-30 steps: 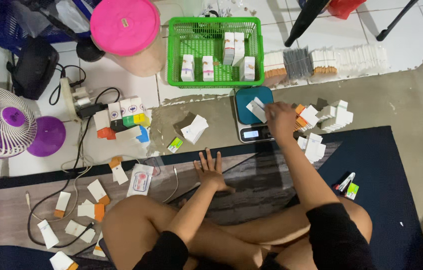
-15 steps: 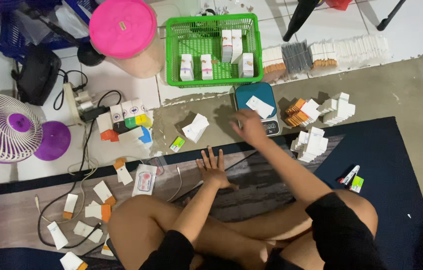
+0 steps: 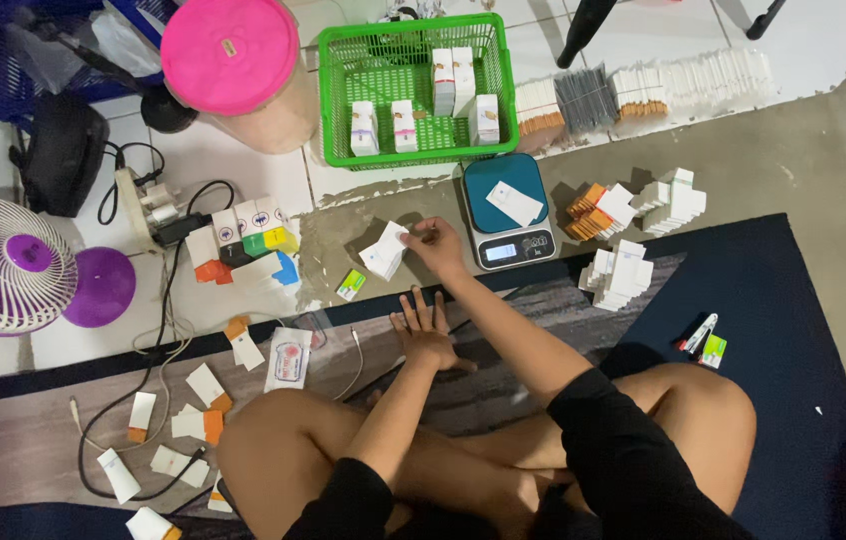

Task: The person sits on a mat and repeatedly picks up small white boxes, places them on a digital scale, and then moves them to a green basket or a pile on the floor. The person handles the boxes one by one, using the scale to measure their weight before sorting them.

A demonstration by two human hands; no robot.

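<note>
My right hand [image 3: 438, 243] reaches forward across the floor, left of the small digital scale [image 3: 506, 212]. Its fingertips pinch the top edge of a small stack of white packets [image 3: 383, 252]. One white packet [image 3: 515, 203] lies on the scale's teal platform. My left hand [image 3: 426, 330] rests flat on the striped mat [image 3: 503, 300] with fingers spread, holding nothing. My crossed legs fill the lower middle of the view.
A green basket [image 3: 338, 110] with a few upright boxes stands at the back, beside a pink-lidded jar [image 3: 231, 55]. Stacks of white and orange boxes [image 3: 633, 215] lie right of the scale. At left are a purple fan [image 3: 3, 265], a power strip, cables and scattered packets [image 3: 198, 400].
My right hand moved left from the box piles on the right, past the scale, to the white stack. A white packet stays on the scale. My left hand stayed flat on the mat.
</note>
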